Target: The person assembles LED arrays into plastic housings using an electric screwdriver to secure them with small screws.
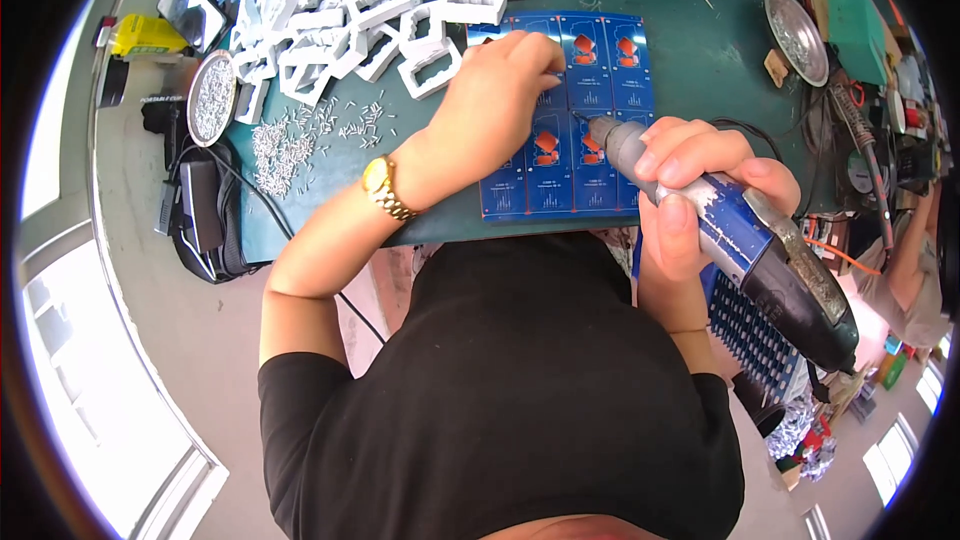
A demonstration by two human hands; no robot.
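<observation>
A blue circuit board panel (600, 192), divided into several sections with orange-red patches, lies on the green worktop near its front edge. My left hand (492, 102) rests over the panel's left part, fingers bent and thumb and fingertips drawn together; whatever they pinch is too small or hidden to make out. My right hand (690, 162) is wrapped round a blue and black electric screwdriver (735, 238), tilted with its bit pointing left at the middle of the panel, close to my left fingertips. Whether the bit touches a screw there cannot be made out.
White plastic frames (380, 5) are heaped at the back left, with loose screws (283, 154) spread before them. Metal dishes stand left (213, 98) and right (797, 38). A black bag (215, 215) with a cable sits at the left edge. Another person's arm (912, 250) shows far right.
</observation>
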